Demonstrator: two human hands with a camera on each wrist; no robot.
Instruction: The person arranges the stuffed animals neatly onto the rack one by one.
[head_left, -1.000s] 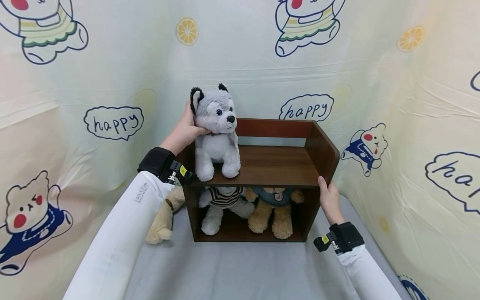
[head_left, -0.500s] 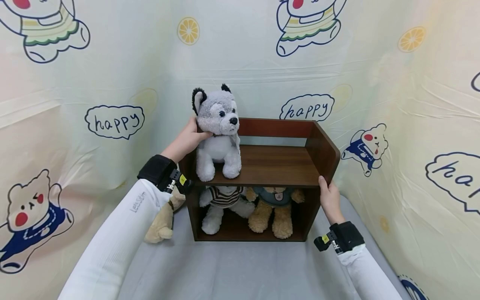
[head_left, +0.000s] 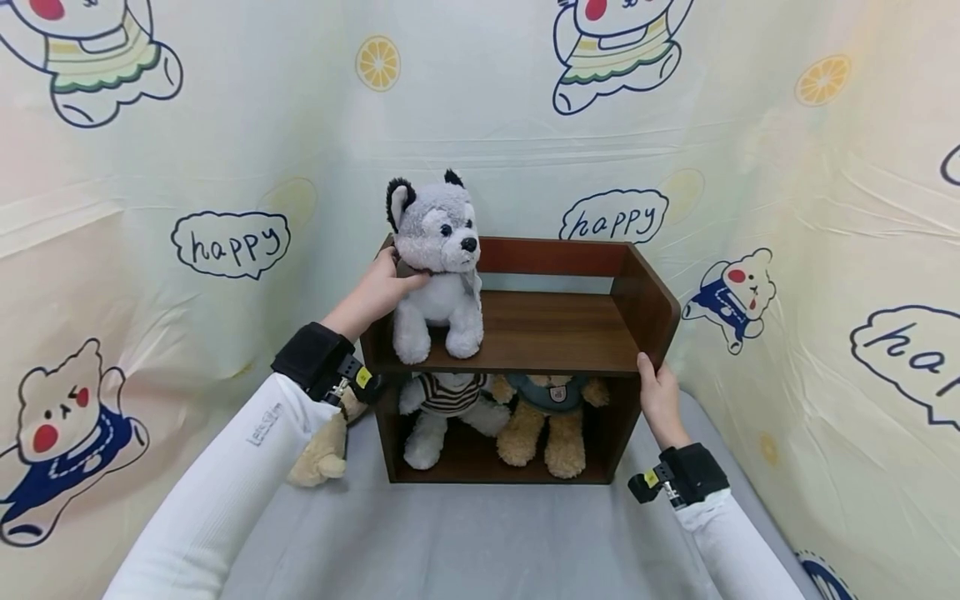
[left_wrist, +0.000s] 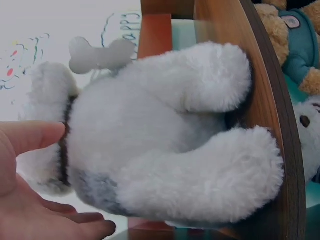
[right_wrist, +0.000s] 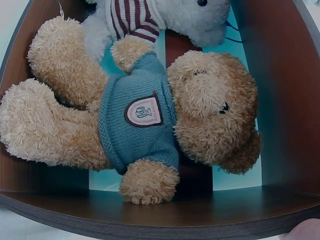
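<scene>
A grey and white plush husky [head_left: 438, 267] with black-edged ears sits upright at the left end of the upper board of a dark brown wooden shelf [head_left: 551, 329]. My left hand [head_left: 378, 292] is at its neck on the left side. In the left wrist view the thumb lies against the dark collar [left_wrist: 64, 155], while the fingers [left_wrist: 85, 225] are loosely extended and apart from it. My right hand [head_left: 662, 402] holds the right side panel of the shelf near its front edge; only a bit of a fingertip shows in the right wrist view.
Below stand a white plush toy in a striped top [head_left: 448, 408] and a tan teddy bear in a teal sweater [head_left: 551, 417]. Another beige plush toy [head_left: 322, 454] lies left of the shelf on the grey-covered table [head_left: 480, 542]. A printed curtain [head_left: 480, 125] hangs behind.
My left hand has slid slightly down the husky's side, and its grip has loosened. The husky shifted a little right. My right hand stays at the shelf's side.
</scene>
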